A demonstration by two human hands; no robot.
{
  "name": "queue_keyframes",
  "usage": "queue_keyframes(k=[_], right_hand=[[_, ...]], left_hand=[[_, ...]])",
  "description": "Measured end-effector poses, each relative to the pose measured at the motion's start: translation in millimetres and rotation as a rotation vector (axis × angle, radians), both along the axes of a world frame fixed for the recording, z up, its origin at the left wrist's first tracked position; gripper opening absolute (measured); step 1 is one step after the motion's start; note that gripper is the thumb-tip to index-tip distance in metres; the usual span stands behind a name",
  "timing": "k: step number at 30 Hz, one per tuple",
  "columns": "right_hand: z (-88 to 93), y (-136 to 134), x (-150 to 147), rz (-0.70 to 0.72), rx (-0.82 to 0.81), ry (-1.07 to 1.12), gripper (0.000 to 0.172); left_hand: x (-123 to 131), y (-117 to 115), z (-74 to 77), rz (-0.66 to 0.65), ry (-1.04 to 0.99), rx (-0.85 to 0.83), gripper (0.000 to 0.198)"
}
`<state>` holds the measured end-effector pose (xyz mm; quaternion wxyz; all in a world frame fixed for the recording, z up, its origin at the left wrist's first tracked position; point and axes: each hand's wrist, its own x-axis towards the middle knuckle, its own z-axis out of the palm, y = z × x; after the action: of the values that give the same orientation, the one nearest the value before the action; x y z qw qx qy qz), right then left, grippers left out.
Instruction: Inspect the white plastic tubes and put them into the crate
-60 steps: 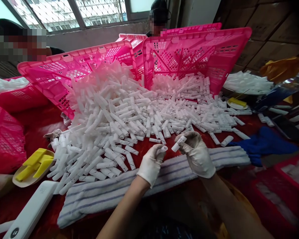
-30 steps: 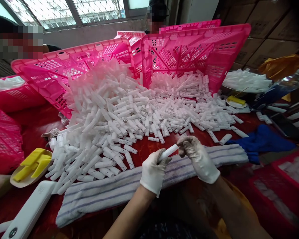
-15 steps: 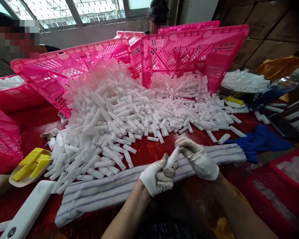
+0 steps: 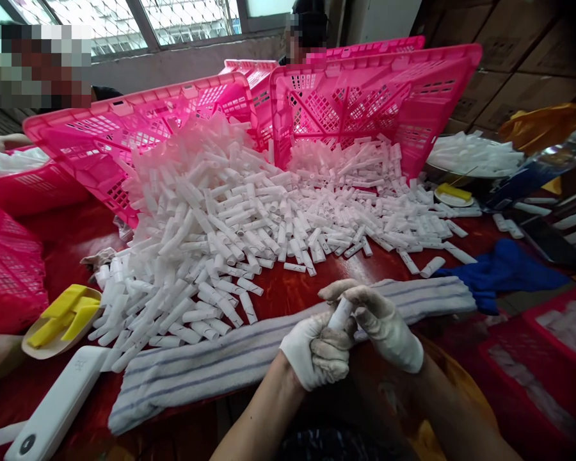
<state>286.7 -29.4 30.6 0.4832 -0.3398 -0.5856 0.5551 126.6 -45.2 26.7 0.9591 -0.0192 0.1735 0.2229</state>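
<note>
Small white plastic tube (image 4: 340,314) sat near-upright, tilted a little, between both gloved hands, low over the near edge of the grey-and-white striped towel (image 4: 211,365). Left hand (image 4: 317,352) was fisted tight round the tube's lower part. Right hand (image 4: 384,326) was curled over the top end, thumb and fingertips pinched on it. Both gloves looked grubby.

Judgement: the squeeze works best with the left fist as the fixed clamp and the right hand pushing straight down the tube's axis. Off-axis load would likely cock the part or let it slip in the gloves.

Beyond the towel, a big heap of loose white plastic tubes (image 4: 230,218) spread across the red worktop (image 4: 67,243), spilling out of two tipped pink plastic lattice baskets (image 4: 379,89). Left of the towel were a shallow dish of yellow pieces (image 4: 60,320) and a flat white device (image 4: 57,410). To the right lay a crumpled blue cloth (image 4: 504,272). Another person sat behind the baskets.
</note>
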Motion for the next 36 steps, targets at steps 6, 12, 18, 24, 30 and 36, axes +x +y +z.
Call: queue_keyframes(k=[6, 12, 18, 24, 30, 36], right_hand=[[-3.1, -21, 58, -0.324, -0.270, -0.298, 0.018], [-10.3, 13, 115, -0.499, -0.044, -1.028, 0.015], [-29.6, 126, 79, -0.561, -0.084, -1.274, 0.039], [-45.3, 131, 55, -0.534, -0.028, -1.313, 0.031], [-15.8, 68, 12, -0.506, -0.108, -0.518, 0.029], [16.1, 52, -16, -0.347, -0.141, -0.134, 0.039]], left_hand=[[-22, -1, -0.3, 0.055, 0.862, 0.777, 0.047], [-113, 31, -8.4, -0.100, 2.242, 1.577, 0.043], [-101, 64, -30.1, -0.143, 2.180, 1.648, 0.028], [-68, 67, -25.6, 0.219, 1.989, 1.562, 0.023], [-30, 38, -14.4, 0.625, 1.362, 1.171, 0.026], [-17, 18, -2.7, 0.474, 1.348, 1.111, 0.027]])
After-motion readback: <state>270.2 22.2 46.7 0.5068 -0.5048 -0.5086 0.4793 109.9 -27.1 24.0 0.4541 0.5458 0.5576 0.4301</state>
